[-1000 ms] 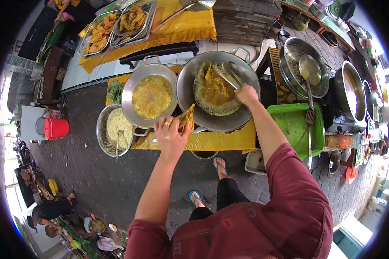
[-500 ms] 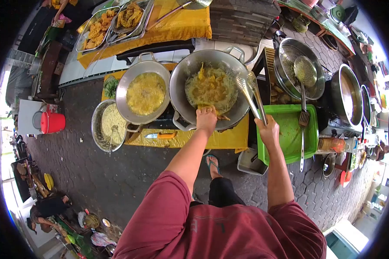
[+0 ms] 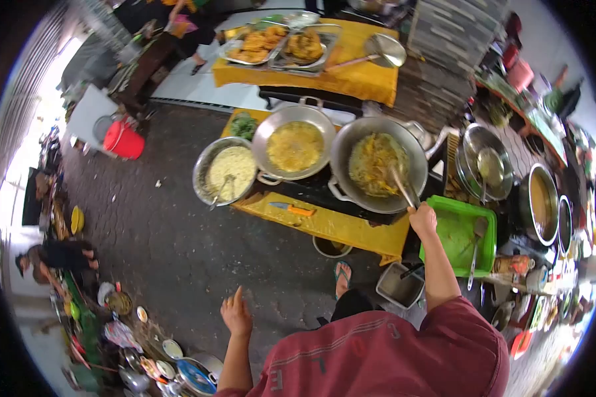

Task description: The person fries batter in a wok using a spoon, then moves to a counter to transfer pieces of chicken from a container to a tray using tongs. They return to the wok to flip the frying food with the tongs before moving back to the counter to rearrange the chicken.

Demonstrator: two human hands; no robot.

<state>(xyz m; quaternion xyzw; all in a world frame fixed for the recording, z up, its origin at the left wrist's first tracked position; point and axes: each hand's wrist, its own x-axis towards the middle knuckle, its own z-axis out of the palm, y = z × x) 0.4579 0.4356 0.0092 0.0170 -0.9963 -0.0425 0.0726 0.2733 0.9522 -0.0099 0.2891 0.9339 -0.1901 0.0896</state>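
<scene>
My right hand [image 3: 424, 220] is closed around the handles of metal tongs [image 3: 402, 185], whose tips reach into the large right wok [image 3: 414, 155]. Yellow-brown food [image 3: 377, 165] lies in bubbling oil there. Held low over the dark paving, my left hand [image 3: 236, 312] has its fingers apart and nothing in it. Left of the large wok, a smaller wok [image 3: 293, 147] holds bubbling yellow oil. A pot of pale batter [image 3: 230, 173] with a ladle stands beside it. An orange-handled knife [image 3: 293, 209] lies on the yellow cloth in front of the woks.
A green tray [image 3: 449, 245] with a slotted spatula [image 3: 477, 246] is at the right, a grey bin [image 3: 400, 286] below it. Trays of fried food [image 3: 304, 46] stand on the back table. A red bucket [image 3: 124, 139] stands left. Other people are at the left edge and top left.
My left hand has left the large wok's rim and moved down and left, its fingers now apart. The tongs have swung down into the wok. The view has turned and shifted.
</scene>
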